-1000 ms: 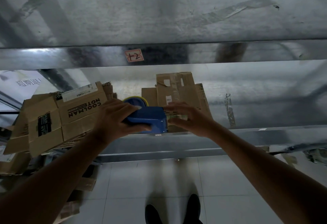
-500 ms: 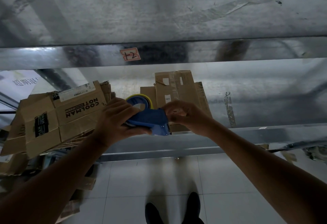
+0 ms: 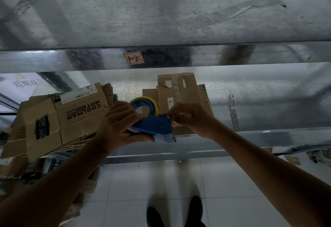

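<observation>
Up close, left fingers (image 3: 121, 109) gripping tape dispenser (image 3: 155, 126), right fingers (image 3: 179, 117) pinching its tip, flattened cartons (image 3: 180, 90) behind

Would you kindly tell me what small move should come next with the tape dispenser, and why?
Probably pull the right hand away to unwind the roll: it pinches at the front of the dispenser, which the left hand grips.
</observation>
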Motion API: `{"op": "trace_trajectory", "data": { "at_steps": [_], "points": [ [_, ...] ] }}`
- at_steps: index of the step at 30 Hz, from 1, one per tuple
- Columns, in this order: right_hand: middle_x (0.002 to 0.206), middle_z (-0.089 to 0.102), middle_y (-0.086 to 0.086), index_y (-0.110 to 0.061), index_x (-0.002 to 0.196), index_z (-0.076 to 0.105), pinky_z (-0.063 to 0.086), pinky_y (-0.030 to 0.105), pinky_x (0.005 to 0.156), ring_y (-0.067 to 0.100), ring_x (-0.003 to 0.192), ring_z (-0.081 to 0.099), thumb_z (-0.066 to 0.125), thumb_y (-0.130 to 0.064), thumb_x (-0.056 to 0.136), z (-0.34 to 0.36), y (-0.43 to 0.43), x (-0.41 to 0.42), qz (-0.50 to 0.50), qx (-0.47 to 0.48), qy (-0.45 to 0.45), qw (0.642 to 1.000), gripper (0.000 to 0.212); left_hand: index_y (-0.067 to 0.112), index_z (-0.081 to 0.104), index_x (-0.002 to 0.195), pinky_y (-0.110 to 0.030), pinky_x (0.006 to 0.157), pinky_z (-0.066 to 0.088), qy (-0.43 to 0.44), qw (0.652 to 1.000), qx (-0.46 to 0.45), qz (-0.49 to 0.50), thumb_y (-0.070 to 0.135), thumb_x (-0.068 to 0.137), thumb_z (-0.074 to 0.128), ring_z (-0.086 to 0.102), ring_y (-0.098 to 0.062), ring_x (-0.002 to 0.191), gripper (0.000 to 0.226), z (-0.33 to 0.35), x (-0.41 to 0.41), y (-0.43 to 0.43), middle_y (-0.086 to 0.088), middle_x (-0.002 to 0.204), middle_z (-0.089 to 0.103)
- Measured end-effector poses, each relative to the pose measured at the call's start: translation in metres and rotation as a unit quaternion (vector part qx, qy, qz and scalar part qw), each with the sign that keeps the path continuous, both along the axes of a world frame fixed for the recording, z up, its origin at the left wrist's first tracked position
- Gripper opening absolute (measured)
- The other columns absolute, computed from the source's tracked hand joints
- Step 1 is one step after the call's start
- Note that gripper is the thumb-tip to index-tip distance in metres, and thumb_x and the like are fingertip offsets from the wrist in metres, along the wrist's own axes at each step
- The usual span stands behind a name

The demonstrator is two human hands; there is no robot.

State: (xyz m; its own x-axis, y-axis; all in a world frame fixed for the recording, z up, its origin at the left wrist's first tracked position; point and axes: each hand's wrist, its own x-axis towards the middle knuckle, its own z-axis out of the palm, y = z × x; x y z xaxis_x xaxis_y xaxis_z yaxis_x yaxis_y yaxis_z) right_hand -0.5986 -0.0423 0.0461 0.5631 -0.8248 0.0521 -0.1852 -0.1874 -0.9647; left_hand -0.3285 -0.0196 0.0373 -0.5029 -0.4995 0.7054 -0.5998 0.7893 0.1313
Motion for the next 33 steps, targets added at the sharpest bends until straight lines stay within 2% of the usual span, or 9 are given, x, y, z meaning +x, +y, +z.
{"op": "trace_trajectory", "data": {
  "at_steps": [2,5,10,13,17,21,24,29,33],
  "points": [
    [0.098,0.071,-0.015,-0.042,0.100,0.073,0.056,0.029,0.087,0.016,0.097,0.069,0.062,-0.012,0.097,0.002,0.002,0.000,0.011,0.012,0.005,1.000,0.032,-0.001,0.073,0.074,-0.034,0.073,0.050,-0.005,1.000,-0.005,0.002,0.062,0.074,0.079,0.060,-0.020,0.065,0.064,0.000,-0.001,0.001,-0.005,0.070,0.067],
    [0.099,0.071,-0.009,-0.048,0.094,0.075,0.057,0.030,0.084,0.021,0.097,0.067,0.060,-0.028,0.090,0.007,0.007,0.000,0.025,0.076,-0.044,0.996,0.025,-0.001,0.073,0.073,-0.033,0.073,0.050,-0.006,1.000,-0.004,0.001,0.062,0.072,0.081,0.061,-0.021,0.064,0.064,0.000,-0.001,0.001,-0.005,0.070,0.067],
    [0.098,0.073,-0.017,-0.038,0.102,0.072,0.055,0.024,0.082,0.009,0.097,0.069,0.065,-0.008,0.097,0.005,0.005,0.000,0.021,0.046,0.009,0.999,0.031,-0.001,0.073,0.073,-0.034,0.072,0.050,-0.007,1.000,-0.010,0.003,0.061,0.071,0.082,0.062,-0.021,0.063,0.063,0.003,0.000,0.000,-0.005,0.070,0.067],
    [0.098,0.075,-0.005,-0.043,0.097,0.076,0.057,0.033,0.085,0.017,0.096,0.071,0.069,-0.013,0.095,0.002,0.003,0.004,0.002,0.052,0.001,0.999,0.031,-0.001,0.072,0.073,-0.034,0.072,0.050,-0.008,1.000,-0.012,0.007,0.061,0.072,0.081,0.062,-0.022,0.063,0.063,0.003,-0.001,0.000,-0.005,0.069,0.067],
    [0.092,0.074,-0.001,-0.038,0.090,0.076,0.057,0.034,0.083,0.018,0.089,0.070,0.070,-0.034,0.087,0.004,0.003,0.004,-0.045,0.036,-0.009,0.998,0.008,-0.002,0.072,0.074,-0.032,0.073,0.049,-0.005,1.000,-0.009,0.016,0.062,0.074,0.079,0.062,-0.022,0.063,0.064,0.001,0.002,-0.001,-0.006,0.070,0.068],
    [0.085,0.073,-0.006,-0.031,0.088,0.072,0.058,0.033,0.081,0.013,0.084,0.070,0.069,-0.022,0.092,0.002,0.005,0.004,-0.100,0.007,0.027,0.995,0.010,0.009,0.066,0.084,-0.025,0.068,0.045,0.014,0.999,-0.003,0.037,0.060,0.073,0.079,0.059,-0.017,0.058,0.054,0.002,0.000,-0.001,-0.004,0.068,0.067],
    [0.081,0.072,-0.005,-0.029,0.086,0.071,0.055,0.026,0.077,0.009,0.078,0.067,0.069,-0.015,0.094,0.006,0.008,0.003,-0.155,0.017,0.024,0.988,0.016,0.006,0.067,0.076,-0.018,0.066,0.040,0.021,0.997,0.016,0.077,0.061,0.078,0.073,0.059,-0.014,0.053,0.055,0.003,0.001,-0.003,-0.003,0.064,0.066],
    [0.079,0.073,0.000,-0.021,0.086,0.071,0.059,0.031,0.072,0.013,0.075,0.071,0.067,-0.020,0.096,0.012,0.020,-0.005,-0.239,0.037,0.006,0.970,0.011,0.008,0.068,0.080,-0.018,0.053,0.046,-0.016,0.993,0.059,0.099,0.070,0.088,0.054,0.052,-0.007,0.046,0.064,0.013,0.000,-0.009,0.000,0.059,0.065],
    [0.071,0.068,0.003,-0.010,0.082,0.068,0.056,0.024,0.061,0.012,0.065,0.064,0.064,-0.016,0.098,0.018,0.021,-0.032,-0.309,0.058,-0.002,0.949,0.017,0.014,0.065,0.078,-0.026,0.042,0.051,-0.062,0.979,0.134,0.140,0.076,0.085,0.049,0.049,-0.007,0.039,0.064,0.023,0.018,-0.012,0.007,0.055,0.056]
  ]
}}
